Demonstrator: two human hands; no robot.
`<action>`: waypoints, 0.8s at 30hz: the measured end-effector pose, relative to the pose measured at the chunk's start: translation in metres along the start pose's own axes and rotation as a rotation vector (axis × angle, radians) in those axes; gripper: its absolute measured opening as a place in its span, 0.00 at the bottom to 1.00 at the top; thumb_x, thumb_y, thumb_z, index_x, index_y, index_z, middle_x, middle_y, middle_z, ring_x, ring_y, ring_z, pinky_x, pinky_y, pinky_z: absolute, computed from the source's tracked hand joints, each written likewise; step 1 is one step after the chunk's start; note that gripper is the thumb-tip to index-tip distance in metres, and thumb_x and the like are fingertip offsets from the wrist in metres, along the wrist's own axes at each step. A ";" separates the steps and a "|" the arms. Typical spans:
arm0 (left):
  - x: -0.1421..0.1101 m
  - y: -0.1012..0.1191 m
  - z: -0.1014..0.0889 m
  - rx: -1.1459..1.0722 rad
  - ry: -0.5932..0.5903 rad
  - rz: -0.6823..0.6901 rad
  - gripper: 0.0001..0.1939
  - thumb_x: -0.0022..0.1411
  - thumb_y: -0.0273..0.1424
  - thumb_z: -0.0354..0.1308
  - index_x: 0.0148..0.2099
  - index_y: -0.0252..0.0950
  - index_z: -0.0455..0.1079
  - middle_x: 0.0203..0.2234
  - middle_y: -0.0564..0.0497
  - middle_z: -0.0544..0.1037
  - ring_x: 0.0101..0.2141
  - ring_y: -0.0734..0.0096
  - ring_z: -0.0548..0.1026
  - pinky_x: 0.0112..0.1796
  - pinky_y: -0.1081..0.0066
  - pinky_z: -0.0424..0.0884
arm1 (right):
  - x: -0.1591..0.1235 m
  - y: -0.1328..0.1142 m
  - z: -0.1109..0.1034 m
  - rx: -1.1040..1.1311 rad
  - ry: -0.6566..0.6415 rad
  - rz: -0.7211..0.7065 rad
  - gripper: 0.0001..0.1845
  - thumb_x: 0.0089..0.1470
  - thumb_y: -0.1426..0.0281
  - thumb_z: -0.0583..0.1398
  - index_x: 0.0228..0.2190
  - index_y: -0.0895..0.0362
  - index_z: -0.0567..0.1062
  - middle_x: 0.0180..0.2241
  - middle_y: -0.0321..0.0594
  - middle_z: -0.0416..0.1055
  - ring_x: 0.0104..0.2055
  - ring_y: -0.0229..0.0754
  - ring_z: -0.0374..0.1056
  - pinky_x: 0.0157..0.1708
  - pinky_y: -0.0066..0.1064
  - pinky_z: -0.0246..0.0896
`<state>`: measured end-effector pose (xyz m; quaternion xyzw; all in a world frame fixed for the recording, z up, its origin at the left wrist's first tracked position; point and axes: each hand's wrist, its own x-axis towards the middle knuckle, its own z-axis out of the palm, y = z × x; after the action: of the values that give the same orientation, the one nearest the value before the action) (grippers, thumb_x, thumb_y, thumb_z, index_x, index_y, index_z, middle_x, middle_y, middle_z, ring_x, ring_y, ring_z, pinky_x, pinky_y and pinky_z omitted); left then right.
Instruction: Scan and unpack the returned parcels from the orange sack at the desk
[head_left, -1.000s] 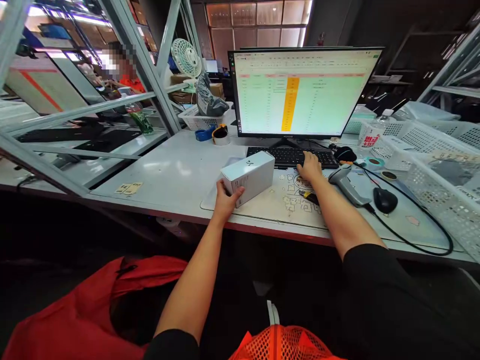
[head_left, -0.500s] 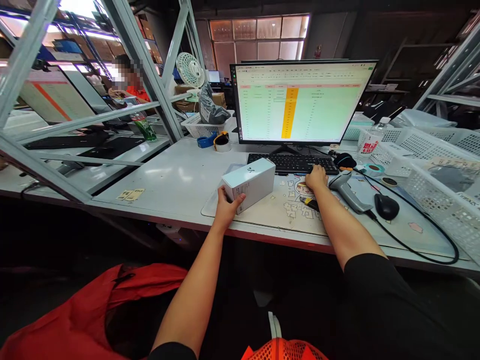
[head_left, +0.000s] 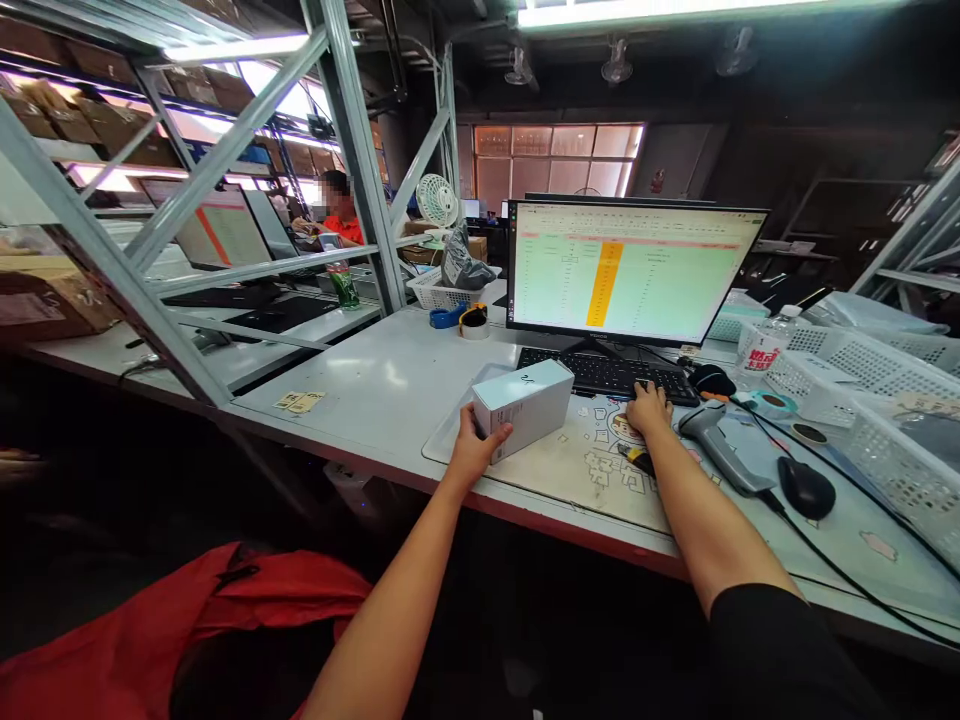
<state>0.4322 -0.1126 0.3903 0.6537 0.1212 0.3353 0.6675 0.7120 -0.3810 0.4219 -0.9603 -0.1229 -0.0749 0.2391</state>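
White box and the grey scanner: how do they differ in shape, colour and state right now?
The white box has flat faces and straight edges; the scanner has a rounded head and a long handle. The box is pale, the scanner a darker grey. The left hand grips the box, while no hand grips the scanner. Both are on the near side of the keyboard.

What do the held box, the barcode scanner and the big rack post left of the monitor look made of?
Box: likely coated cardboard, satin; crisp folded edges, printed mark.
Scanner: probably grey plastic, semi-matt; smooth moulded curves.
Rack post: metal, likely steel, galvanised or painted; channel profile, bright streaks.
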 end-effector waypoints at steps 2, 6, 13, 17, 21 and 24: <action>0.000 0.000 0.000 0.005 0.006 0.004 0.45 0.50 0.50 0.77 0.62 0.41 0.61 0.55 0.40 0.76 0.58 0.52 0.75 0.60 0.54 0.70 | 0.000 -0.006 -0.008 0.062 0.016 -0.007 0.40 0.64 0.68 0.54 0.74 0.60 0.58 0.78 0.58 0.42 0.79 0.64 0.36 0.74 0.66 0.38; 0.000 0.001 -0.001 -0.003 0.011 0.031 0.43 0.54 0.54 0.75 0.62 0.40 0.63 0.56 0.39 0.76 0.58 0.53 0.75 0.60 0.55 0.71 | 0.002 -0.035 -0.033 0.238 0.045 -0.074 0.40 0.67 0.69 0.48 0.76 0.66 0.49 0.77 0.62 0.42 0.79 0.61 0.37 0.74 0.63 0.43; -0.003 0.000 -0.005 -0.200 0.041 0.003 0.44 0.59 0.69 0.61 0.63 0.42 0.67 0.58 0.40 0.77 0.56 0.50 0.78 0.54 0.56 0.77 | -0.077 -0.100 -0.058 0.707 -0.645 -0.532 0.40 0.63 0.46 0.63 0.69 0.50 0.64 0.57 0.49 0.76 0.53 0.51 0.74 0.42 0.37 0.77; -0.002 0.004 -0.005 -0.244 -0.097 -0.067 0.53 0.53 0.78 0.52 0.58 0.38 0.72 0.53 0.37 0.81 0.52 0.48 0.80 0.48 0.56 0.78 | -0.135 -0.095 -0.078 0.672 -0.606 -0.459 0.40 0.43 0.48 0.77 0.51 0.54 0.76 0.45 0.44 0.78 0.42 0.49 0.75 0.34 0.35 0.75; 0.003 0.005 -0.002 -0.166 -0.076 -0.027 0.55 0.53 0.80 0.44 0.55 0.35 0.72 0.47 0.38 0.81 0.44 0.56 0.80 0.45 0.60 0.76 | -0.191 -0.012 -0.138 0.757 -0.296 -0.204 0.40 0.38 0.46 0.78 0.47 0.55 0.77 0.44 0.46 0.80 0.43 0.54 0.77 0.39 0.43 0.79; 0.005 0.004 -0.001 -0.102 -0.106 -0.010 0.49 0.61 0.75 0.46 0.56 0.34 0.71 0.46 0.38 0.81 0.43 0.58 0.79 0.45 0.60 0.74 | -0.266 0.082 -0.200 0.702 0.162 0.030 0.39 0.45 0.39 0.73 0.47 0.54 0.79 0.47 0.49 0.80 0.48 0.58 0.77 0.45 0.47 0.79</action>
<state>0.4346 -0.1091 0.3950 0.6351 0.0719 0.3025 0.7071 0.4617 -0.5998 0.5069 -0.8122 -0.1078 -0.1004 0.5645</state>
